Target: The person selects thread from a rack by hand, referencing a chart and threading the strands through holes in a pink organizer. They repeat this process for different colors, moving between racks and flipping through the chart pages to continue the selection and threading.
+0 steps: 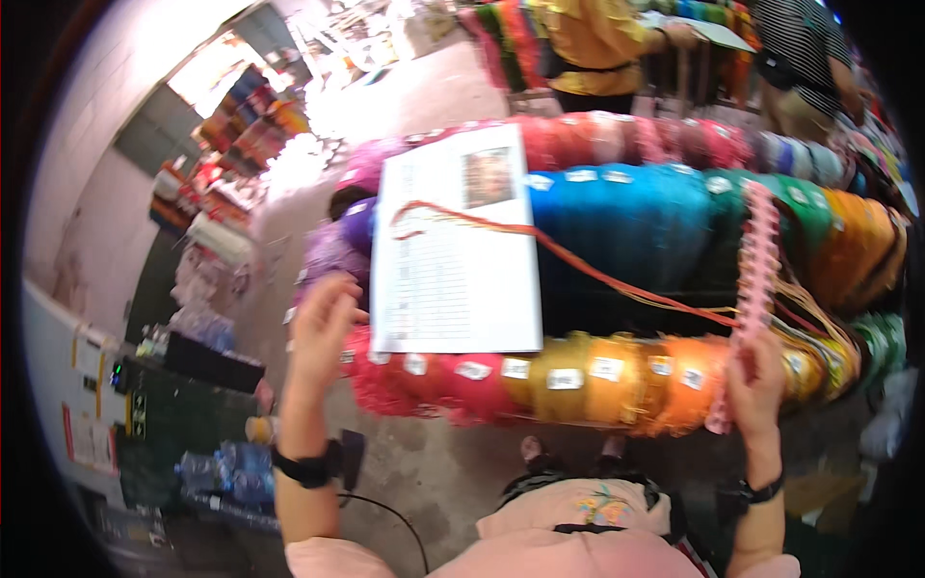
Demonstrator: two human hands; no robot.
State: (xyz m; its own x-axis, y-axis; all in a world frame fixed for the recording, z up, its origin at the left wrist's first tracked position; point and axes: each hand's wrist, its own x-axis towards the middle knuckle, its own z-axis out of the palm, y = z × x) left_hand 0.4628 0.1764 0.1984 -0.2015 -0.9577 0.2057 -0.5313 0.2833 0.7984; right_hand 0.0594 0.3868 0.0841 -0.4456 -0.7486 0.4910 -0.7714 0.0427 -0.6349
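Pink strip (758, 255) in the right hand (754, 378), pinched near its lower part; most runs up beyond the fingers, a short end hangs below, over the orange yarn (686, 390). Left hand (326, 316) well apart from the strip, fingers loosely bent and parted, just beside the paper sheet's (458, 279) left edge; can't tell if touching. Strip is long, narrow, scallop-edged, with paler marks down it. Red-orange threads (617, 282) stretch from sheet toward strip.
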